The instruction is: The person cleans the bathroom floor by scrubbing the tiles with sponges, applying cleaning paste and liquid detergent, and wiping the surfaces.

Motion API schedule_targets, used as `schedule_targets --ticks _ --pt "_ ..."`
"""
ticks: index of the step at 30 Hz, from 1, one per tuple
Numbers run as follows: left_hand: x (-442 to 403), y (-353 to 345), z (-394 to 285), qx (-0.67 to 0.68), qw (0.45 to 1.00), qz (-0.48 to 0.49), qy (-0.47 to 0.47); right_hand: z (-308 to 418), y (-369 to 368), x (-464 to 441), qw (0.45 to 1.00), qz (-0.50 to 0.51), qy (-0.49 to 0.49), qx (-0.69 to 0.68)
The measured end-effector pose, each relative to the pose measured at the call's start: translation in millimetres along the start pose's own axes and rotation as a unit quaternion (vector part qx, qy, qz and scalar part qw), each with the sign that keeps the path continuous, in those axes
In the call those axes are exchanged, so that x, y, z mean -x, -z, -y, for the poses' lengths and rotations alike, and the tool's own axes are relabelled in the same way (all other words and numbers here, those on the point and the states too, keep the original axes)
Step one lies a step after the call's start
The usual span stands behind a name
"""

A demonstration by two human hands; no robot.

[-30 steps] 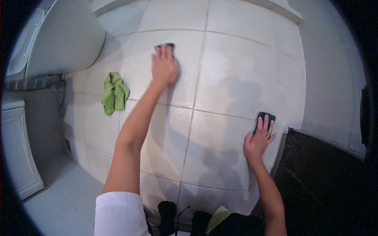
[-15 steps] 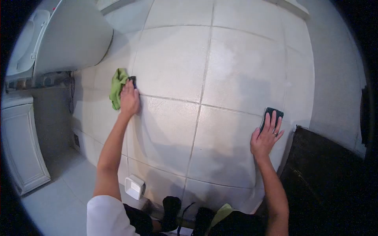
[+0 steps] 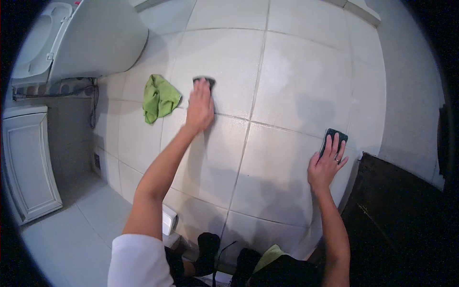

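Observation:
My left hand presses a dark scrub pad onto the white tiled floor; its fingers cover most of the pad and look slightly blurred. To its left lies a crumpled green cloth, apart from the hand. Over on the right, my right hand rests with its fingers over a dark green scouring sponge, flat against the floor. A ring shows on one finger of that hand.
A white toilet stands at upper left, above a white cabinet door. A small white container is partly hidden by my left arm. At lower right lies a dark panel. My dark-socked feet are at the bottom.
My left hand has moved right with the scrub pad, away from the green cloth, which now lies uncovered. My right hand has stayed on its sponge. The view has shifted slightly.

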State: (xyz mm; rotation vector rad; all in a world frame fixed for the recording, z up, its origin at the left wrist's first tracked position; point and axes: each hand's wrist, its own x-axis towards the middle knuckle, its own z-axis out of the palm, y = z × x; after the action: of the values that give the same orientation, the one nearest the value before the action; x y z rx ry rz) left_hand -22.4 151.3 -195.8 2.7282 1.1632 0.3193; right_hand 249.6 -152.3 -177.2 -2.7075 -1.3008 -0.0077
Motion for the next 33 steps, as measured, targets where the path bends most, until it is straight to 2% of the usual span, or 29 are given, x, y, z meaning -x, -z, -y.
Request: schedule_targets --ticks 2,4,7,10,12,14,15,17,19,21,22,23,24,25,26,28,30,32,33 --pt "59.9 16.8 -22.6 0.018 0.996 0.084 -0.028 0.2 -0.5 1.6 1.000 0.006 -0.007 -0.002" --pt "66.4 28.8 -11.9 -0.002 0.989 0.140 -0.041 1.3 1.2 1.7 1.000 -0.007 0.002 -0.009" --pt "-13.0 7.1 29.3 0.006 0.998 0.057 -0.009 1.6 1.2 2.2 1.000 -0.003 0.002 -0.007" --pt "-15.4 -2.2 7.4 -0.040 0.999 0.009 0.032 1.1 -0.9 2.6 1.000 0.004 -0.008 0.006" --pt "38.3 9.9 -7.6 0.020 0.997 0.076 -0.023 0.5 0.9 0.9 1.000 -0.005 -0.008 0.002" --pt "81.5 35.4 -14.5 0.001 0.984 0.170 -0.048 2.3 1.2 6.4 1.000 -0.003 -0.004 -0.010" --pt "78.1 35.1 -2.7 -0.004 0.984 0.172 -0.045 1.3 0.4 6.4 1.000 -0.002 -0.004 -0.008" --pt "33.3 16.6 31.3 -0.010 0.993 0.118 -0.016 1.2 -1.0 2.4 1.000 -0.013 -0.003 0.000" --pt "-27.4 6.4 43.6 -0.028 0.999 0.005 0.031 0.9 -0.1 2.8 1.000 -0.009 -0.007 0.003" --pt "-41.2 -17.6 18.6 -0.065 0.994 -0.044 0.076 2.9 -0.7 0.5 1.000 -0.004 -0.014 0.006" --pt "-37.1 -9.7 -11.2 0.032 0.998 -0.008 0.051 2.6 0.8 2.3 1.000 -0.007 -0.012 0.007" --pt "-25.4 -24.1 -35.7 0.014 1.000 -0.002 0.003 5.4 1.4 2.9 1.000 -0.013 -0.013 0.006" --pt "-13.5 -14.8 -71.1 0.060 0.997 0.037 -0.039 6.8 1.4 3.7 1.000 -0.013 -0.012 0.002" --pt "-11.1 2.9 -107.0 0.073 0.983 0.158 -0.052 4.2 0.5 4.3 1.000 -0.010 -0.011 0.004" --pt "-6.1 2.8 -122.1 0.066 0.985 0.142 -0.075 2.5 -0.1 3.0 1.000 -0.007 -0.008 0.007" --pt "-20.9 1.1 -92.5 0.033 0.986 0.143 -0.077 -0.4 0.0 2.9 1.000 -0.009 0.003 0.004" --pt "-53.6 6.0 -44.0 -0.022 0.991 0.122 0.044 0.7 -2.6 4.4 1.000 -0.011 -0.002 0.001" --pt "-75.8 8.9 -7.5 -0.035 0.990 0.094 0.096 3.2 0.9 2.4 1.000 -0.008 -0.005 -0.002" --pt "-72.7 5.3 -10.9 -0.052 0.991 0.093 0.084 3.7 1.5 2.9 1.000 -0.006 -0.006 0.002"
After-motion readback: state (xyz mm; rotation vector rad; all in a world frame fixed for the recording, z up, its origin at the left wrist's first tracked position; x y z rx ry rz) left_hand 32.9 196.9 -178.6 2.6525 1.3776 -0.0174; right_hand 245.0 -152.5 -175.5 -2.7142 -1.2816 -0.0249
